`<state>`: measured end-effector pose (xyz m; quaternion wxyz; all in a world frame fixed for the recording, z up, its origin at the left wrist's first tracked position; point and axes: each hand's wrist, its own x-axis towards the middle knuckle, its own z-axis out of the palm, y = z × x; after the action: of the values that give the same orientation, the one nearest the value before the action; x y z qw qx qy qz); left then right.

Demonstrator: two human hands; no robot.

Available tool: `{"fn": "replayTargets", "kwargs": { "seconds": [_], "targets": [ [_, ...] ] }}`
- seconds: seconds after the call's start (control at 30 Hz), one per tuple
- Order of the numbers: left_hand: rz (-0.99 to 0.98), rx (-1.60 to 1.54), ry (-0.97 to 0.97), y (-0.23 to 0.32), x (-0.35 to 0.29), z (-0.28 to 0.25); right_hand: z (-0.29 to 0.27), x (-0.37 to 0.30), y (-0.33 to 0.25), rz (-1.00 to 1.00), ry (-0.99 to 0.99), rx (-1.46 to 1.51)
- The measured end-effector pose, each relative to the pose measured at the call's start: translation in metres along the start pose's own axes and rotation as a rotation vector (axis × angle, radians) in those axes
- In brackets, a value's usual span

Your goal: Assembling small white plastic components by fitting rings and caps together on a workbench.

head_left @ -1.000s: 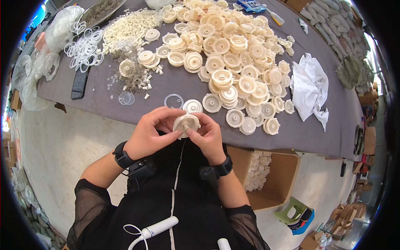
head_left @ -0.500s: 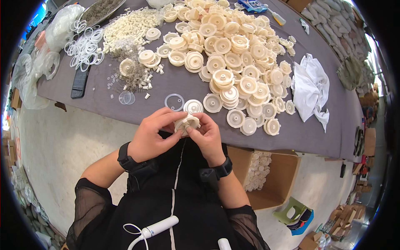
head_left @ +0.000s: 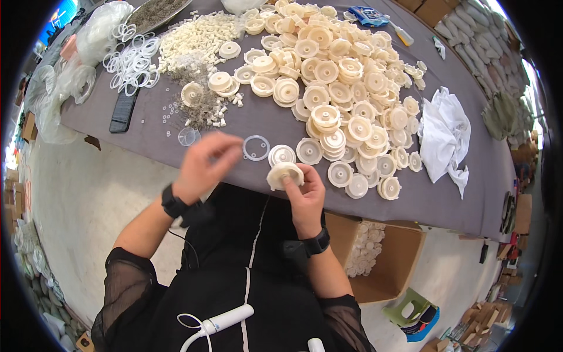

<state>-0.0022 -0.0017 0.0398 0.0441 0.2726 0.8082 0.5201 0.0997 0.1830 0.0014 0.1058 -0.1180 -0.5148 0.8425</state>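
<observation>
My right hand (head_left: 307, 199) grips a round cream plastic cap (head_left: 277, 178) just off the table's near edge, with the thumb over its middle. My left hand (head_left: 206, 165) is away from the cap, over the edge of the table; motion smears its fingers, so their hold cannot be made out. Close to those fingers lie a clear ring (head_left: 256, 138) with small rings inside it and a little pile of clear discs (head_left: 189, 137). Beyond the held cap, another white cap (head_left: 282, 155) rests on the cloth.
A big heap of cream caps (head_left: 350, 67) covers the table's middle and right. To the left are small white plugs (head_left: 196, 41), thin metal springs (head_left: 202, 111), clear rings (head_left: 134, 64) and a black phone (head_left: 123, 111). A white cloth (head_left: 443, 132) lies right; a cardboard box (head_left: 394, 267) stands below.
My left hand has let go of the cap and moved left toward the clear discs. The right hand still holds the cap, now tilted with its broad face showing.
</observation>
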Motion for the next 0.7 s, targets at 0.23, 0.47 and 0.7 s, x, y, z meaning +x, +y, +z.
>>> {"fn": "replayTargets", "kwargs": {
  "seconds": [0.23,0.47,0.7],
  "targets": [
    [0.128,0.724,0.028,-0.043,0.024,-0.035,0.004,-0.012,0.004,-0.207,-0.109,-0.298],
    [0.171,0.566,-0.144,-0.030,0.012,-0.013,0.005,-0.009,0.008,-0.435,-0.197,-0.535],
    [0.224,0.732,-0.168,-0.031,0.018,0.026,0.003,-0.007,0.007,-0.551,-0.240,-0.611]
  ]
}}
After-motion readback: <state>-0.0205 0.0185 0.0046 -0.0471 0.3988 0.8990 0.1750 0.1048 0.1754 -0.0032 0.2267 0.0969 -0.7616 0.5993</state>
